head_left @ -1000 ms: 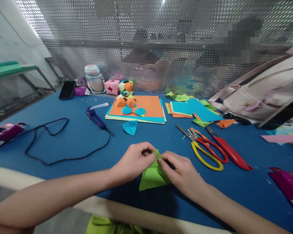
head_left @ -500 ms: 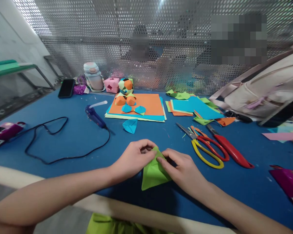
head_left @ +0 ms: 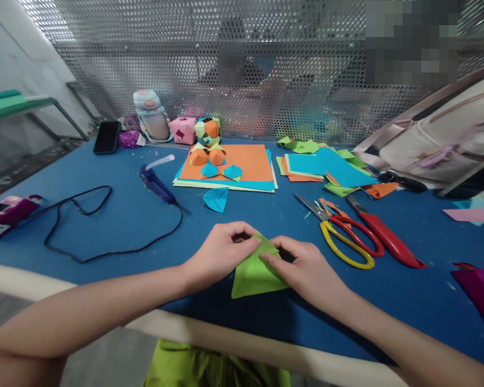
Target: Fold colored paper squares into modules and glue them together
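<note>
A green sheet of folding paper (head_left: 255,277), creased toward a point at its top, is held above the near edge of the blue table. My left hand (head_left: 226,251) pinches its upper left side between thumb and fingers. On the upper right side, my right hand (head_left: 302,264) grips it with the thumb in front and the fingers behind. Beyond the hands lies a folded blue paper piece (head_left: 215,199). Scissors (head_left: 344,232) with one red and one yellow handle rest to the right, beside a red-handled cutter knife (head_left: 391,239).
A blue glue gun (head_left: 157,184) and its black cord lie at left. Stacked coloured paper (head_left: 246,161) carries folded orange and blue pieces. More paper sheets (head_left: 336,166) lie at back right, near a pale backpack (head_left: 447,134). A bottle (head_left: 152,118) stands by the perforated metal screen (head_left: 165,64).
The view has tilted down slightly, so the table sits higher in the picture. Both hands keep hold of the green paper, whose lower part has turned and shifted a little between the fingers.
</note>
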{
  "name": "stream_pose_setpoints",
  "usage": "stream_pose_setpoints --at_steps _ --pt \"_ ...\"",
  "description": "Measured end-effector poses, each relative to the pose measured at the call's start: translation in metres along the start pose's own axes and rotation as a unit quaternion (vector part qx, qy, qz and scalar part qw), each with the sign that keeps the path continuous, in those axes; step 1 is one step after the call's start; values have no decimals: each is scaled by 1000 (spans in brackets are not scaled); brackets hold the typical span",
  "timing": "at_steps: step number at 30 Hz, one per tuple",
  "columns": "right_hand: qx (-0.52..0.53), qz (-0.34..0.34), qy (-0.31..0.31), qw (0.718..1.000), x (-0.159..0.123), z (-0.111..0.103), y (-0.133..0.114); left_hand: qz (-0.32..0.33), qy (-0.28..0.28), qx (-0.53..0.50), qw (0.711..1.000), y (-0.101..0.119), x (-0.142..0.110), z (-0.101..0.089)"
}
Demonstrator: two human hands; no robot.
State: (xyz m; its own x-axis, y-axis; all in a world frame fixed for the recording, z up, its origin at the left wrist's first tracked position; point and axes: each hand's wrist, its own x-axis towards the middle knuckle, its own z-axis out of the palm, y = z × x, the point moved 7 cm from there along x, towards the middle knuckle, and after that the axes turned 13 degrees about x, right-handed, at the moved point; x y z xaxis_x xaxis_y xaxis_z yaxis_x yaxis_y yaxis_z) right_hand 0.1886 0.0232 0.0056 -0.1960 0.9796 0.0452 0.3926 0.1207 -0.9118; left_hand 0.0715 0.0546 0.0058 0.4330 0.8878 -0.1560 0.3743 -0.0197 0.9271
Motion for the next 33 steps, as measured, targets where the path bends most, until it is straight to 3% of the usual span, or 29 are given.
stream_pose_setpoints --at_steps 7,15,21,30,33 --pt "33 -20 -37 999 -1 1 -2 1 21 29 999 -1 2 -5" --pt "74 72 -7 995 1 3 8 39 22 38 998 5 -1 -4" --pt "22 36 29 999 1 3 4 58 29 60 996 8 -5 -1" --pt "3 -3 13 1000 -2 2 0 79 37 56 995 8 -4 -3" --pt "2 -39 33 999 -3 -4 -5 73 42 46 995 9 -3 -5"
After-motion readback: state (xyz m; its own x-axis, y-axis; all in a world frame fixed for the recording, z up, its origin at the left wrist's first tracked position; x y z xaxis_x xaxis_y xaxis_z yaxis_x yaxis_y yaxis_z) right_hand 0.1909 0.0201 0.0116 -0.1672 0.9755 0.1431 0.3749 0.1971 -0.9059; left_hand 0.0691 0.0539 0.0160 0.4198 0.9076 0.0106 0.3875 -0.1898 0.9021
